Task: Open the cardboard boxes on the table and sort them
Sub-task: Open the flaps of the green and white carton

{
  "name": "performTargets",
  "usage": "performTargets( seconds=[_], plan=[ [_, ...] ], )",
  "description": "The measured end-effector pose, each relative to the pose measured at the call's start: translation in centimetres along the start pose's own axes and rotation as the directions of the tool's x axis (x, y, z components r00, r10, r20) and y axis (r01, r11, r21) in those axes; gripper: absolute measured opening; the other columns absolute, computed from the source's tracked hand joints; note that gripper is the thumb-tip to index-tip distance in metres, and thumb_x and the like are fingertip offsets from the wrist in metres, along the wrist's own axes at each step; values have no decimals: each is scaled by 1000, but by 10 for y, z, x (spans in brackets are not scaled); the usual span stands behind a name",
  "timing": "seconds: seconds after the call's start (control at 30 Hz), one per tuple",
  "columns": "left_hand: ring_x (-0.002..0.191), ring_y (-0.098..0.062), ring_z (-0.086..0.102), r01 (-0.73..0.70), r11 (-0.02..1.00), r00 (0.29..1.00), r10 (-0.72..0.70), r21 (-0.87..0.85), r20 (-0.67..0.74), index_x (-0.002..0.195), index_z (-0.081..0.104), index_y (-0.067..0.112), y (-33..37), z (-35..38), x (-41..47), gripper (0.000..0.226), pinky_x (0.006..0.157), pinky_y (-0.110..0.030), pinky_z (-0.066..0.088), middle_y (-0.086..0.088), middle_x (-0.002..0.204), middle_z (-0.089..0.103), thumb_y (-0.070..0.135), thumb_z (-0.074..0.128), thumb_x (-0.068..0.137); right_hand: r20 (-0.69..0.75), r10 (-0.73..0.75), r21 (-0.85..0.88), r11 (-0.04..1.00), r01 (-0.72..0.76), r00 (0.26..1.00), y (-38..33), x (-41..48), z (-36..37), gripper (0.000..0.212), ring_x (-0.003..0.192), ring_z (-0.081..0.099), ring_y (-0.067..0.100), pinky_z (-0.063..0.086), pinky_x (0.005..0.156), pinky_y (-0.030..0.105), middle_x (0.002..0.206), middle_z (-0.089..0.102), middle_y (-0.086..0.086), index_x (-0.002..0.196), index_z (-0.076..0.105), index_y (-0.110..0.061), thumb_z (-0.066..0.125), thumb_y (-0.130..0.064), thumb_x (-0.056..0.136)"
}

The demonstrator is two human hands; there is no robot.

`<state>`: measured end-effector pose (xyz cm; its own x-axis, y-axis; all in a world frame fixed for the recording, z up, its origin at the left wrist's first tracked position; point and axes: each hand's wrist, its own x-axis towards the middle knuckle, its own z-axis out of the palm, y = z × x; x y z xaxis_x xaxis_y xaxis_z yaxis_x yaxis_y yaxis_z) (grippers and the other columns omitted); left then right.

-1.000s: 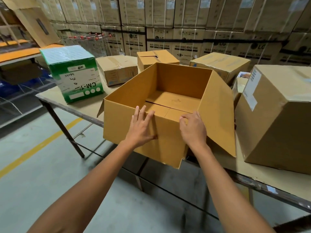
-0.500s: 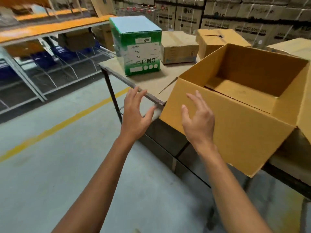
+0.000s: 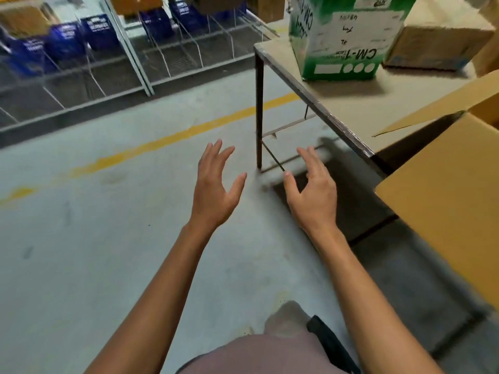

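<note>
The opened brown cardboard box (image 3: pixel 445 206) sticks out over the table's front edge at the right, one flap spread on the tabletop. Both hands hover over the floor to its left, touching nothing. My left hand (image 3: pixel 213 190) has its fingers spread and empty. My right hand (image 3: pixel 313 193) is likewise spread and empty, a short way left of the box's corner. A green and white box marked CM-1 (image 3: pixel 343 36) stands near the table's left end. A closed brown box (image 3: pixel 437 41) sits behind it at the right.
The table (image 3: pixel 318 101) has a dark metal edge and a thin leg at its left corner. Wire shelving with blue bins (image 3: pixel 64 41) runs along the back left. A yellow line (image 3: pixel 167 139) crosses the grey concrete floor. My own leg shows at the bottom.
Both hands have come off the opened box and moved left, over the floor. The view has swung left and down, pushing the table and boxes to the right edge.
</note>
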<state>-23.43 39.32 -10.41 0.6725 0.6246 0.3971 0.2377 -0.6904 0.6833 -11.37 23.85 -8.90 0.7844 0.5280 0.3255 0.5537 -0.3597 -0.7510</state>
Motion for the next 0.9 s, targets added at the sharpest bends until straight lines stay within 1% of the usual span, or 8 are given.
performTargets(
  seconds=[0.07,0.2,0.23,0.3,0.43,0.5,0.77,0.9],
  plan=[
    [151,-19,22,13,1000,1000,-13,6,4,143,49,15,-12,6,15,55,116,-11,13,-4,159,34,31,63,92,20,-1,12,1000,1,1000,8,18,15,54,144,37,20,36,114,33,154,42,11,144,50,-14,61,-28,93],
    [151,-19,21,24,1000,1000,-24,-5,14,144,47,15,-30,24,61,57,114,-6,11,-4,160,33,31,63,92,9,-13,16,1000,13,1000,24,68,37,55,144,37,17,26,112,18,154,44,9,144,50,-14,59,-31,92],
    [151,-19,21,20,1000,1000,-20,0,13,145,47,15,-34,31,76,57,114,-7,11,-4,160,32,31,63,92,2,-15,26,1000,15,1000,29,85,43,56,144,37,17,28,112,19,153,44,9,144,50,-14,58,-32,92],
    [151,-19,21,2,1000,1000,-2,18,16,145,46,16,-42,44,112,58,116,-11,13,-4,160,32,32,62,92,-15,-19,52,998,20,1000,38,120,53,57,143,39,19,36,112,29,153,44,9,144,50,-15,58,-33,91],
    [150,-22,23,-20,999,999,20,25,26,145,46,15,-48,73,190,58,121,-38,25,-6,160,32,32,62,92,-35,-35,64,997,37,999,56,196,61,58,142,41,22,42,111,45,154,43,9,146,47,-14,59,-33,92],
    [150,-22,24,-48,999,998,48,19,29,146,45,14,-46,89,230,58,121,-44,26,-6,160,32,31,63,93,-60,-46,86,995,51,997,66,233,60,58,141,42,22,45,107,48,155,42,8,147,46,-16,60,-33,92],
    [149,-23,26,-184,982,981,186,-37,56,147,43,15,-17,147,373,60,121,-40,25,-8,159,33,29,65,92,-307,-96,71,990,123,947,83,358,34,53,134,50,22,50,101,48,149,49,11,142,52,-10,62,-22,91],
    [147,-26,28,-285,955,953,292,-82,84,146,44,13,-2,173,442,61,120,-46,27,-11,158,34,31,63,91,-395,-96,23,993,114,914,90,414,16,53,133,51,24,51,99,51,150,48,11,141,52,-12,59,-27,91]
  ],
)
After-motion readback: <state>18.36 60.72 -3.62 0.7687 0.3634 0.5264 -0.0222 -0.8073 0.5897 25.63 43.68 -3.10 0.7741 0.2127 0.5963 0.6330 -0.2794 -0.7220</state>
